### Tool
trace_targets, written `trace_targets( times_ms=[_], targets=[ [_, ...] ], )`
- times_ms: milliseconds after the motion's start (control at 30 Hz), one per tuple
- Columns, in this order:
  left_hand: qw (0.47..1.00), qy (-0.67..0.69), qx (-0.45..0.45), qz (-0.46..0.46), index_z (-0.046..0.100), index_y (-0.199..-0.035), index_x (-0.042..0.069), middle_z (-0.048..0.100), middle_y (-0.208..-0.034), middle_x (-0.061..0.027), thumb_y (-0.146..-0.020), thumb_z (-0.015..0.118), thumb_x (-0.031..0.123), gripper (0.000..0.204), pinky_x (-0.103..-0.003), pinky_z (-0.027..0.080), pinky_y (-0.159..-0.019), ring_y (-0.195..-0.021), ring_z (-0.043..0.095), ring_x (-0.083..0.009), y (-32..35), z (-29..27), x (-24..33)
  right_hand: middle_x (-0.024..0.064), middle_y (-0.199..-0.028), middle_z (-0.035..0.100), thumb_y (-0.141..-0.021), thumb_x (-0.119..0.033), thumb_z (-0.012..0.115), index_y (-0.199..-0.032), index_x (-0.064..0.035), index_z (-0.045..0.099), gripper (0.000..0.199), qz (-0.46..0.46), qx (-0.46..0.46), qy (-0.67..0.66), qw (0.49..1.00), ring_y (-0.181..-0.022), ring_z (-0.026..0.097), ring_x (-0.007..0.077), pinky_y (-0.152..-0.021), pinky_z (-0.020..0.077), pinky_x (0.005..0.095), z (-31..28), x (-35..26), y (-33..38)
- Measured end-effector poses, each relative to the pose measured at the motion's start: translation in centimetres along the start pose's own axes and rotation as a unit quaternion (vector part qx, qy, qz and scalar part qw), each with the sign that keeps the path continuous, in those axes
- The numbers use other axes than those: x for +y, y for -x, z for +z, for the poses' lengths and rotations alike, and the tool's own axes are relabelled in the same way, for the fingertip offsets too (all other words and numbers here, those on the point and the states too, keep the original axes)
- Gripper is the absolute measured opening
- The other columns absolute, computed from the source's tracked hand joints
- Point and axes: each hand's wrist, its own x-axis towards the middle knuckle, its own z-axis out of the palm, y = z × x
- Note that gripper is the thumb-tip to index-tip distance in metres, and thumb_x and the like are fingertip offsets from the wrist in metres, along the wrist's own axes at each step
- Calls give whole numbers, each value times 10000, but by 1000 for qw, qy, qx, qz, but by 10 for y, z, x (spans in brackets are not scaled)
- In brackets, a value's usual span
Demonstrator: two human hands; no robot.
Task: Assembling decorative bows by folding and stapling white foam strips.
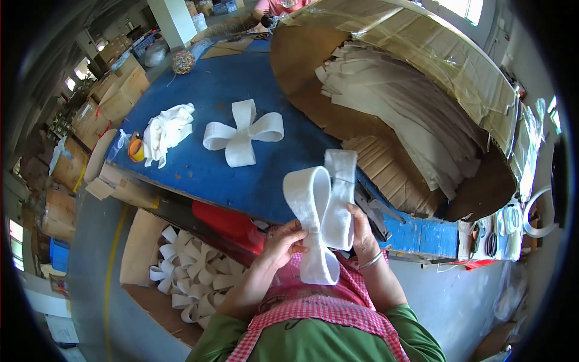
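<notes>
White plain loops [306, 196] in both hands [285, 246] [363, 236]

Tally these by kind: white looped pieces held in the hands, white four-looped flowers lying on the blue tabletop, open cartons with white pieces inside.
White looped pieces, held: 2
White four-looped flower: 1
Open cartons: 2
Total: 5

Looped strips [297, 196] matt, felt-like cloth; carton [295, 72] dull cardboard; tape [422, 36] glossy.
</notes>
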Motion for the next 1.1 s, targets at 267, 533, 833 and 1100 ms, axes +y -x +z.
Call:
trace_targets(
  times_ms=[267, 533, 833, 1100],
  targets=[
    [988, -127, 76, 52, 570, -841, 68, 578, -709, 2, -816, 614, 119, 73, -187, 421, -478, -576, 526, -56, -36, -16, -6, 147, -1097, 593, -707, -238, 587, -1165, 26, 495, 537, -138, 92, 447, 879, -920, 589, 215, -826, 467, 325, 64, -48, 36],
    [991, -121, 60, 22, 597, -897, 33, 591, -739, -11, -806, 615, 115, 124, -224, 438, -594, -632, 553, -95, -46, -15, -19, 148, -928, 566, -676, -95, 551, -1247, -193, 507, 580, -207, 70, 897, 384, -881, 557, 308, -781, 440, 414, 50, 2, 14],
    [945, 208, -108, -228, 566, -1037, 105, 629, -882, -79, -895, 463, 403, 346, -347, 516, -664, -764, 624, -217, -35, -59, -60, 171, -931, 523, -684, -147, 563, -1232, -212, 514, 554, -157, 60, 934, 316, -820, 527, 322, -736, 427, 414, 29, 35, 6],
    [940, 262, -184, -114, 368, -1266, 113, 580, -1032, -87, -900, 414, 485, 524, -364, 526, -739, -871, 611, -217, -12, -20, -47, 175, -907, 507, -669, -158, 589, -1225, -190, 514, 563, -158, 54, 930, 327, -831, 517, 314, -754, 423, 405, 37, 29, 6]
  ],
)
